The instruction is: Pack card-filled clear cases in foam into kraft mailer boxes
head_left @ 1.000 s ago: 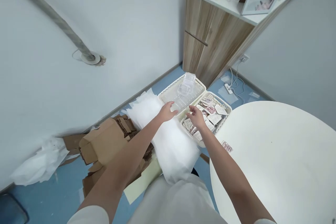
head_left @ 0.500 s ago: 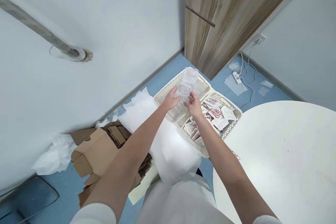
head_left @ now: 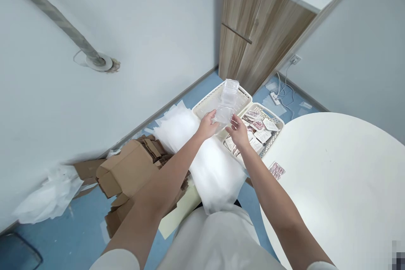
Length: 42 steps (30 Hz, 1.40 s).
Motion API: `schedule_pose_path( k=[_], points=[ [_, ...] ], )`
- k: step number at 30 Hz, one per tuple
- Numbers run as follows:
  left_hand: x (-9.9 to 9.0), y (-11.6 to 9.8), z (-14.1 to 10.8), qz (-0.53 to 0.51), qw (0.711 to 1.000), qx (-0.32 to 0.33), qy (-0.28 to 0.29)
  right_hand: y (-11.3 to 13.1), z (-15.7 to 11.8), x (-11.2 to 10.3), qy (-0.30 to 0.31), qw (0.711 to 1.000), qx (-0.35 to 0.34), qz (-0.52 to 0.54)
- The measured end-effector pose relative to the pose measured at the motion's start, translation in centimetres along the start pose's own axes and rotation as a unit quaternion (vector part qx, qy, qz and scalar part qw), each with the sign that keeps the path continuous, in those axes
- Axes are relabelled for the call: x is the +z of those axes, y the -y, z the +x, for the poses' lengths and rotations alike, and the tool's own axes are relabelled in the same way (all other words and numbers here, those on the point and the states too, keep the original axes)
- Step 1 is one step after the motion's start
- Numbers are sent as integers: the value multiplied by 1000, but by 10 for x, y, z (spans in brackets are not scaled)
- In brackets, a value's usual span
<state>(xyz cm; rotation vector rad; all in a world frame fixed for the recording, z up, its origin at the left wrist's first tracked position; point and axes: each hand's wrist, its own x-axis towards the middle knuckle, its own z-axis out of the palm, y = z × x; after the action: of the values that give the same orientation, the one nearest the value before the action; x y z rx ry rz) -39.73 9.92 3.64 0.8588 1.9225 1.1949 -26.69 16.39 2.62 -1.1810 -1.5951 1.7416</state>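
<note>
A clear plastic box [head_left: 224, 114] sits between my two hands, above a white basket with clear boxes in it. My left hand [head_left: 207, 126] grips the box's left side, its thumb pointing right. At the right edge, the bent fingers of my right hand [head_left: 238, 133] close on the same box, thumb toward me. Beyond it in the white basket [head_left: 202, 100] lie more clear plastic boxes [head_left: 230, 93]. Just right of my right hand, a second white basket [head_left: 280, 135] holds several printed cards [head_left: 263, 136] and packs with pink pieces.
A round white table [head_left: 329, 185] fills the right, with a small pink pack [head_left: 277, 171] at its edge. Flattened cardboard boxes [head_left: 126, 168] and white foam sheets [head_left: 211, 168] lie left and below. A wooden cabinet [head_left: 247, 46] stands behind; a power strip [head_left: 274, 98] lies on the floor.
The camera view has shifted, bringing the cabinet top and the pink pack on the table into sight. My hands stay at the clear box, which looks flatter toward me.
</note>
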Motion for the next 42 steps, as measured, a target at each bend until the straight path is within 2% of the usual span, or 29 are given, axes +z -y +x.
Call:
schedule_pose_path(
  k=[4,7,14,18,21,23,26,31,34,37,42],
  points=[
    [-11,-9,-54,-12,999,32,8,10,-57,-8,-22,1000,-7,-15],
    [-15,-7,-95,-38,998,43,21,10,-106,-16,-42,999,8,-16],
    [-1,3,-178,-167,980,7,111,-2,-208,-30,-73,994,51,69],
    [12,1,-208,-179,972,-10,154,-2,-244,-43,-77,989,50,115],
    [26,-1,-218,-149,973,-10,176,-3,-262,-60,-100,988,39,114],
    [37,-4,-221,-121,978,-1,169,-5,-273,-74,-113,987,35,105],
    [60,-14,-225,-103,975,-5,196,-8,-292,-99,-127,987,29,94],
    [119,-40,-243,-107,923,-40,368,-12,-329,-152,-153,984,27,86],
    [160,-52,-259,-108,894,-55,430,-19,-348,-191,-167,982,34,82],
    [198,-61,-275,-104,883,-76,451,-30,-363,-229,-189,977,37,97],
    [249,-69,-292,-117,885,-121,434,-53,-379,-280,-244,959,33,143]
  ],
)
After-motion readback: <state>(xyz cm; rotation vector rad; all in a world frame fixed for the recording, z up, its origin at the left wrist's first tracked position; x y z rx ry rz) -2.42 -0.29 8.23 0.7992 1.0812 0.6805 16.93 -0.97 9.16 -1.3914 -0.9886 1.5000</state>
